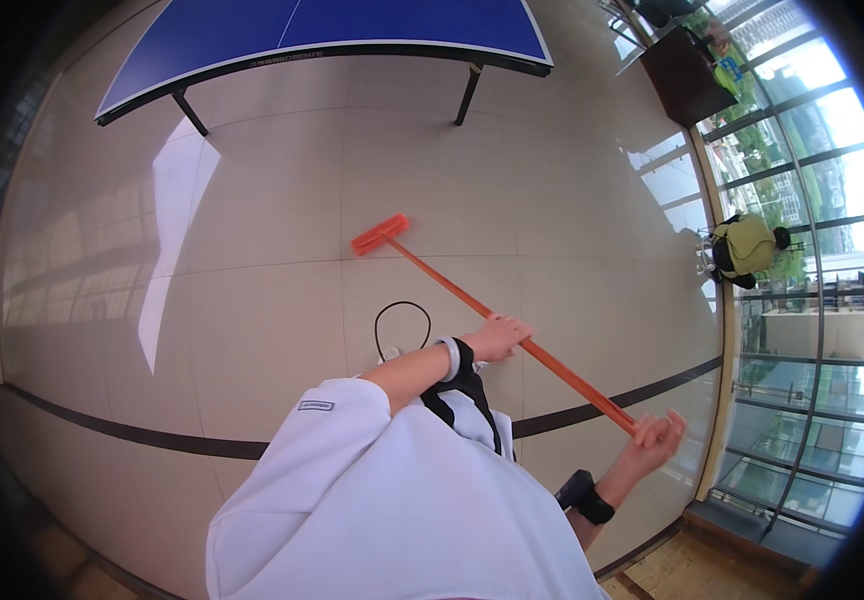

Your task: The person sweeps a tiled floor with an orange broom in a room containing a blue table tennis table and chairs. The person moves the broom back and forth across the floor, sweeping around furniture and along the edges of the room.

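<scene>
A broom or push brush with an orange-red head rests on the glossy tiled floor ahead of me. Its long orange handle runs diagonally back towards my lower right. My left hand is closed around the middle of the handle, the forearm crossing in front of my white shirt. Near the handle's upper end is my right hand, with the handle against its palm side and some fingers raised; a black band is on that wrist. A thin black loop shows just beyond my left forearm.
A blue table-tennis table on black legs stands ahead. Along the right runs a glass wall, with a yellow-green backpack or bag beside it. A dark brown box-like cabinet stands at the upper right. A dark stripe crosses the floor.
</scene>
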Motion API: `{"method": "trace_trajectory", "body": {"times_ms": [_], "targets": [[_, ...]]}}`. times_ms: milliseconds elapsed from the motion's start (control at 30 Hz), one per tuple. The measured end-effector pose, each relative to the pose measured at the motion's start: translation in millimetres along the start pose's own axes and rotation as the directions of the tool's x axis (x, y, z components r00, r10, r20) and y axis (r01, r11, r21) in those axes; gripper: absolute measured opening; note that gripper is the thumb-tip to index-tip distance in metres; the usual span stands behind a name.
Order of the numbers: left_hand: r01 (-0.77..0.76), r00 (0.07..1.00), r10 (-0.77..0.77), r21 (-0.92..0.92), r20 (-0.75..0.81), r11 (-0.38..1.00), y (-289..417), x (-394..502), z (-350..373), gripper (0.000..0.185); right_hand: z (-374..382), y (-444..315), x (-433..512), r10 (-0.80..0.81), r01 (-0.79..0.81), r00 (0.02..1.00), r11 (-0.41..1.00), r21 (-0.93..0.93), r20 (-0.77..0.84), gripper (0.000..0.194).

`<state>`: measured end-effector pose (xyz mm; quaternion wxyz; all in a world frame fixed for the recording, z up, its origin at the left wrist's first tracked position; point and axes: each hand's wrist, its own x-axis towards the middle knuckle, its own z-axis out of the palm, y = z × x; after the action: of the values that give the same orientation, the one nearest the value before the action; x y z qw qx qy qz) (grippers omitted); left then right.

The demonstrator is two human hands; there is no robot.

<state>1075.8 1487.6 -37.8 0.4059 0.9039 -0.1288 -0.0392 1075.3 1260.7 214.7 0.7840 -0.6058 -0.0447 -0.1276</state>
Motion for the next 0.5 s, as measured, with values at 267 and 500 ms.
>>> {"method": "trace_trajectory", "body": {"times_ms": [267,500], "targets": [[0.405,0.911,-0.395,0.079,-0.119,0.911,-109,-76,-27,0.063,53,121,-4,0.546,-0.548,0.835,0.836,0.015,0.067,0.015],[0.654,0.756,-0.642,0.132,-0.128,0.744,-120,-42,-37,0.087,73,133,39,0.49,-0.511,0.811,0.859,-0.021,0.319,0.017]]}}
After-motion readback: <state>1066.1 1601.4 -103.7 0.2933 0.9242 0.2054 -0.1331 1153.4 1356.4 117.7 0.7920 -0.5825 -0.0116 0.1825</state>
